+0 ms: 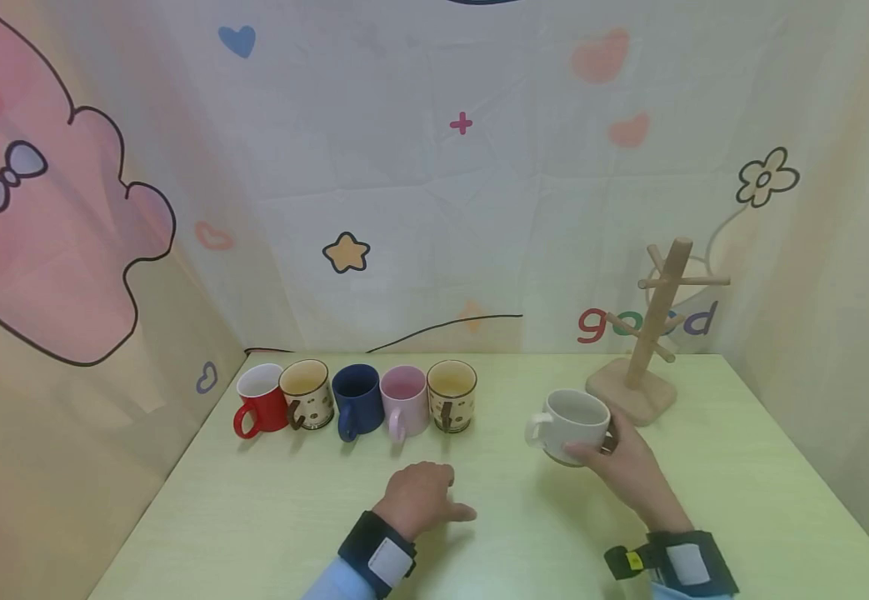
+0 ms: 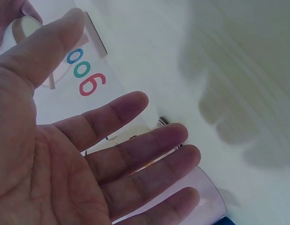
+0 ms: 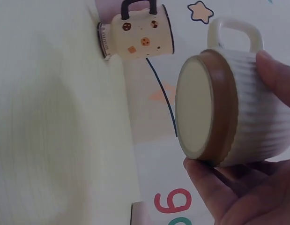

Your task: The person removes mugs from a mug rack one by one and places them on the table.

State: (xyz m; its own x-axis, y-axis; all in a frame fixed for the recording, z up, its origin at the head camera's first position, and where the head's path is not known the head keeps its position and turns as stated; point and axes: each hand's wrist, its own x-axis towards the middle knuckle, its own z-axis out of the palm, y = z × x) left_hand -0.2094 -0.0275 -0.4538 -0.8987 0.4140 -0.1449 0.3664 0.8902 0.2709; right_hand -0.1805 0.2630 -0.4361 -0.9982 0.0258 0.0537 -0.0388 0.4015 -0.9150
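My right hand grips a white mug by its side, the thumb in front and the fingers behind. The mug's handle points left, and its ribbed wall and brown base band show in the right wrist view. It is lifted off the table, as its pale underside faces that camera. My left hand hovers over the table with nothing in it. In the left wrist view its fingers are spread and nearly straight. Closest to it stands a pink mug, beside a cream patterned mug.
At the back left, a red mug, another cream patterned mug and a dark blue mug continue the row. A wooden mug tree with several pegs stands at the back right. A printed cloth hangs behind the table.
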